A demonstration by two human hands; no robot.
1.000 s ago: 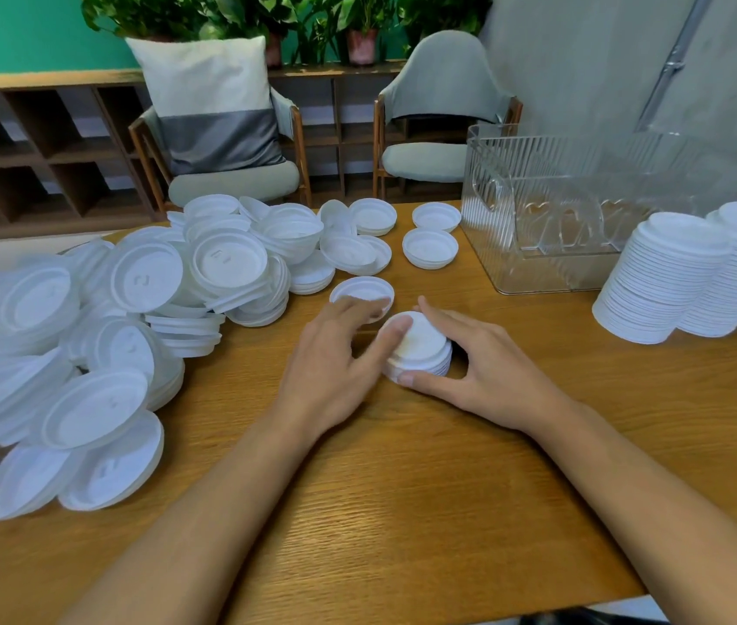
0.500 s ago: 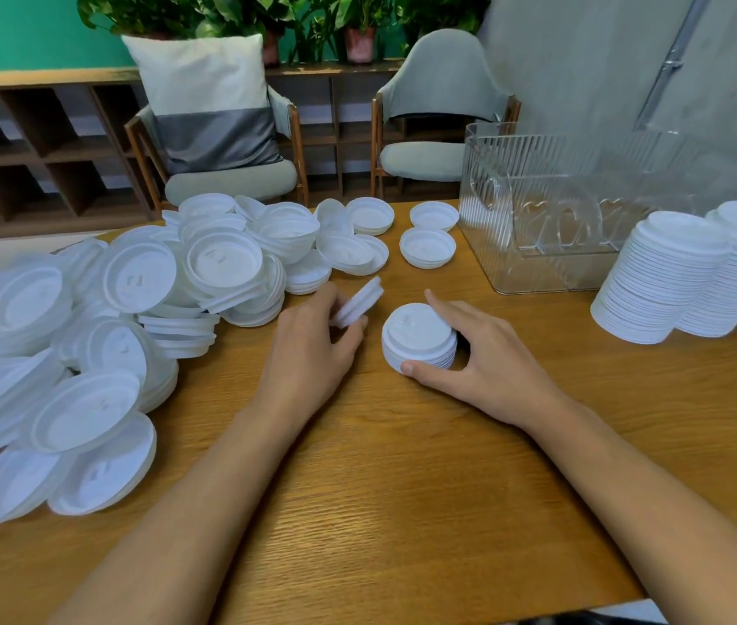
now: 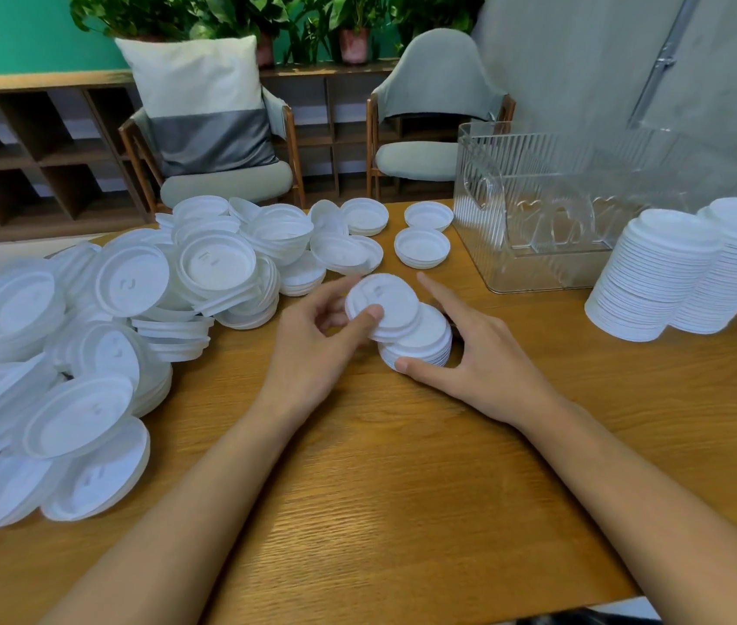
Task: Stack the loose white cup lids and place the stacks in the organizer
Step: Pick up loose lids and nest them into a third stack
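White plastic, thin and light: handle with fingertip force only. Find single lid point(image 3: 384, 304) pinched in left hand point(image 3: 312, 349), thumb on upper face, fingers underneath, lid tilted. Find small stack point(image 3: 425, 342) standing on table point(image 3: 380, 489) directly between both hands, held by right hand point(image 3: 484, 367): thumb pressed to near rim, index finger raised straight along far side, remaining fingers hidden behind. Note governing relation: lid overlapping stack's far-left edge, off centre toward left hand, stack axis vertical. Judged next step: shift lid right and nearer, level it, seat it concentric; use right hand as brace. Probable fault: skewed seating, rim catching, stack leaning. Expect loose lids point(image 3: 132, 309) heaped left of left hand, nearer that hand; assign pick-up to it. Expect organizer point(image 3: 538, 227), clear and ribbed, beyond and right of right hand, well apart from small stack; assign transfer to right hand. Note two tall stacks point(image 3: 655, 272) on table just beside organizer, outside it.
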